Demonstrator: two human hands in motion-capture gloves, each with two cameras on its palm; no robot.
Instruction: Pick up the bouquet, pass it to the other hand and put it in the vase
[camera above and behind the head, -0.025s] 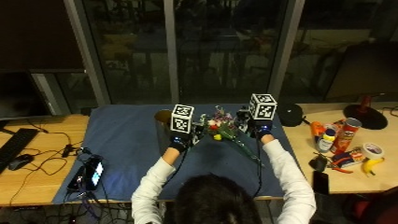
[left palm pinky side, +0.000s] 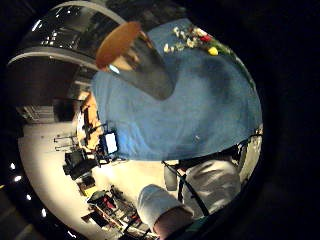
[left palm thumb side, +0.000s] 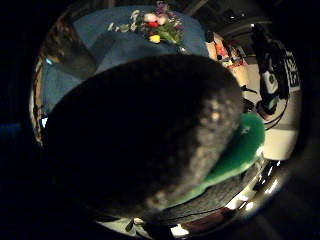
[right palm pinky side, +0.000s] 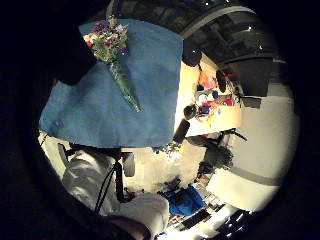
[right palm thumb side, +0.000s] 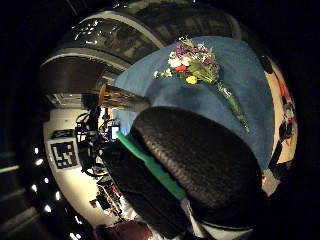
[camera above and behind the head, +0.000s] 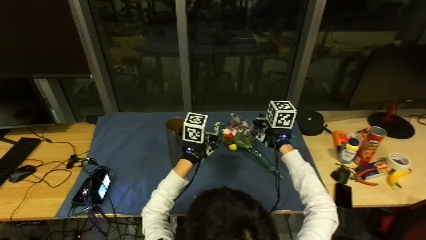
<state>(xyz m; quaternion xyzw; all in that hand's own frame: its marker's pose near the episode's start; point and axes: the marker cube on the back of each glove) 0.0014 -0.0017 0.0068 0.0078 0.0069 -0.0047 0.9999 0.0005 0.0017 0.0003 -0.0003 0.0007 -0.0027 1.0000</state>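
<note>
Pick-up step not begun. The bouquet (camera above and behind the head: 243, 141) lies on the blue cloth (camera above and behind the head: 133, 150) between the left hand (camera above and behind the head: 192, 151) and right hand (camera above and behind the head: 278, 138); finger state cannot be determined. Next: grasp the stems; the vase (camera above and behind the head: 174, 128) stands beside the left hand.

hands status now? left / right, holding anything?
Left hand: fingers not visible, cannot tell.
Right hand: cannot tell; bouquet lies on the cloth.

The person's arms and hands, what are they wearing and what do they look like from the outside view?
Both arms are in long white sleeves. The left hand and the right hand each wear a black glove. In the palm views the glove fabric looks dark and knitted, with a green band by each thumb. Whether the fingers are open or curled cannot be told.
</note>
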